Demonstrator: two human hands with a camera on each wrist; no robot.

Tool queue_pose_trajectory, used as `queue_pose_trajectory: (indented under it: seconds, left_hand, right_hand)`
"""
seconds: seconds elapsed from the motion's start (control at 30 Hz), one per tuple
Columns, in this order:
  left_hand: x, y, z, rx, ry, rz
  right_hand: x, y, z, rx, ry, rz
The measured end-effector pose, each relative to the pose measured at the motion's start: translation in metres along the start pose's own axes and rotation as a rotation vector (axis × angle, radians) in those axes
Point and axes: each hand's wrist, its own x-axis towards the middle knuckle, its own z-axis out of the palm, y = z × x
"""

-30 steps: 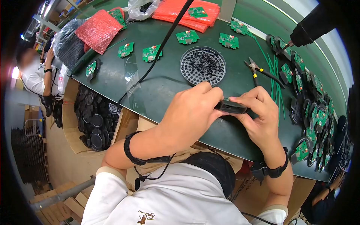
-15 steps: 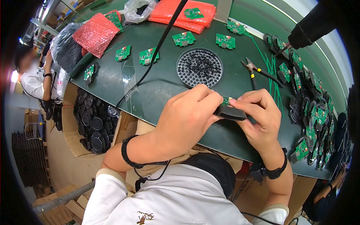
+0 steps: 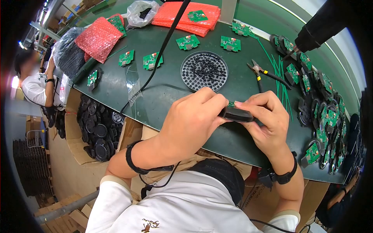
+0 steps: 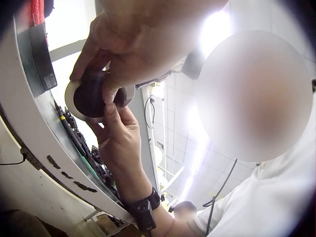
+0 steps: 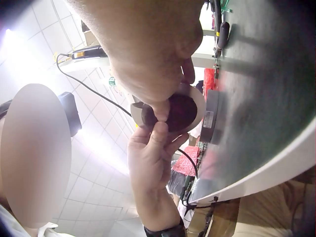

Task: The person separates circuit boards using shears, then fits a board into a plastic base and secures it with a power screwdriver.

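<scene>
Both hands hold a black plastic housing [image 3: 237, 115] between them, low over the near part of the table. My left hand [image 3: 190, 122] grips its left end with thumb and fingers. The right hand [image 3: 271, 120] pinches the opposite end, its fingertips on top beside a small visible bit of green circuit board [image 3: 231, 104]. From the left wrist view, the underside is a dark round face [image 4: 89, 96] with a pale rim, and both thumbs press against it. Most of the board is hidden behind the fingers.
Beyond the hands sits a round tray [image 3: 183, 77] of small black screws. Cutters [image 3: 259, 72] and green sticks [image 3: 280, 77] lie right of it. Boarded housings [image 3: 328, 116] are heaped far right, below a hanging screwdriver [image 3: 316, 33]. Loose circuit boards [image 3: 230, 43] lie behind; a cable [image 3: 163, 50] crosses the view.
The held housing has tilted slightly, and its board showed more half a second ago than now. Both hands keep their grip, and the head view has shifted a little.
</scene>
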Motion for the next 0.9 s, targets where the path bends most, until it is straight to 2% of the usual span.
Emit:
queue_pose_trajectory:
  seconds: [0.3,0.4,0.5,0.6,0.7,0.73,0.9]
  left_hand:
    - [-0.001,-0.003,0.005,-0.045,0.044,0.035]
    - [-0.007,-0.010,0.015,-0.039,0.095,0.078]
    - [-0.020,-0.021,0.027,-0.001,0.109,0.094]
    - [-0.034,-0.025,0.029,0.019,0.054,0.151]
    - [-0.045,-0.019,0.018,-0.061,-0.155,0.056]
    - [-0.048,-0.019,0.018,-0.059,-0.157,0.046]
    - [-0.050,-0.018,0.025,-0.087,-0.095,0.027]
  right_hand:
    - [0.001,-0.001,-0.001,0.021,-0.004,0.015]
    - [0.003,-0.002,-0.005,-0.052,-0.038,-0.019]
    - [0.003,-0.002,-0.013,-0.036,-0.280,0.059]
    - [0.005,-0.005,-0.015,-0.105,-0.374,-0.016]
    - [0.002,-0.014,-0.016,-0.155,-0.451,-0.005]
    - [0.004,-0.017,-0.016,-0.173,-0.511,0.012]
    - [0.008,-0.014,-0.023,-0.154,-0.531,0.037]
